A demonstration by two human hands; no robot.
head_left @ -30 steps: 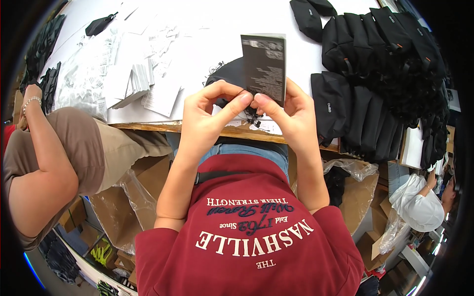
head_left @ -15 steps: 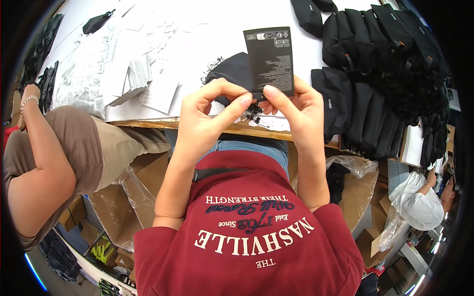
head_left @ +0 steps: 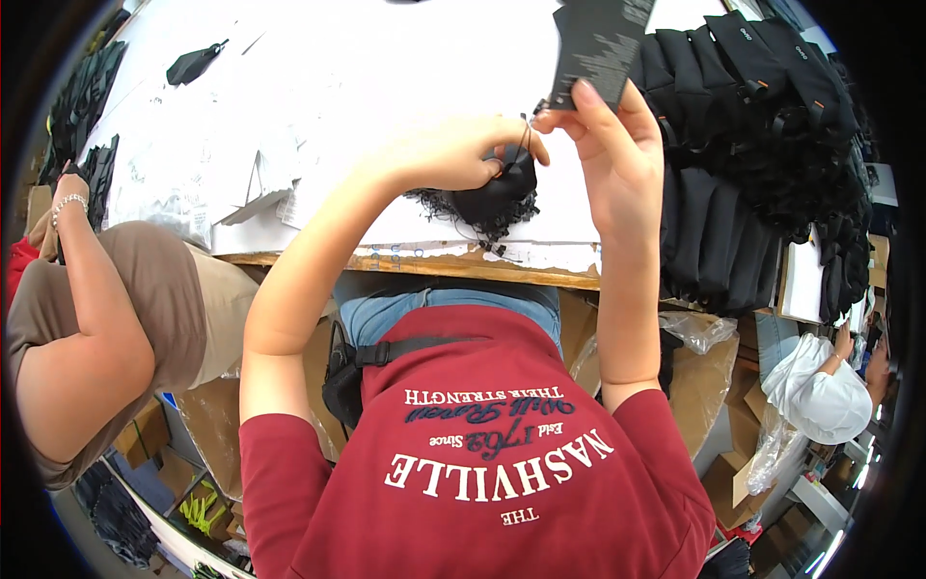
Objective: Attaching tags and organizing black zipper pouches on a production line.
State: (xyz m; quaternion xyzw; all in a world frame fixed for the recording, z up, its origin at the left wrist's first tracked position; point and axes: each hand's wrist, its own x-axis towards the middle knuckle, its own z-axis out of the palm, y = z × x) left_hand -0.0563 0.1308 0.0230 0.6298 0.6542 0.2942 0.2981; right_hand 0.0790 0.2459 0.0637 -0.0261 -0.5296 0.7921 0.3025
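The right hand (head_left: 617,145) is clamped on a black printed tag (head_left: 603,58), thumb flat on its face and fingers behind, above the table's near edge at the right. A thin dark cord (head_left: 524,135) runs up beside the left hand (head_left: 492,154), which is over a black drawstring pouch (head_left: 511,183); thumb and index finger are parted around part of the pouch, and I cannot tell whether the other fingers grip it. The pouch's mouth and inside cannot be made out. Tangled black cords (head_left: 487,227) lie just below it on the white table (head_left: 338,58). To the right, black pouches (head_left: 714,232) stand packed in rows, their contents hidden. At the table's left, clear plastic (head_left: 169,207) lies among washed-out white papers (head_left: 241,135), and farther up a lone black pouch (head_left: 196,64) rests apart. A black waist bag (head_left: 342,381) hangs at the wearer's left side. Under the table edge, a cardboard box (head_left: 709,386) at the right has clear plastic and something black at its opening; another carton (head_left: 207,415) stands at the left. Farther down, yellow-green items (head_left: 200,509) sit among boxes. A person in brown (head_left: 145,289) stands at the left, one in white (head_left: 820,391) at the far right.
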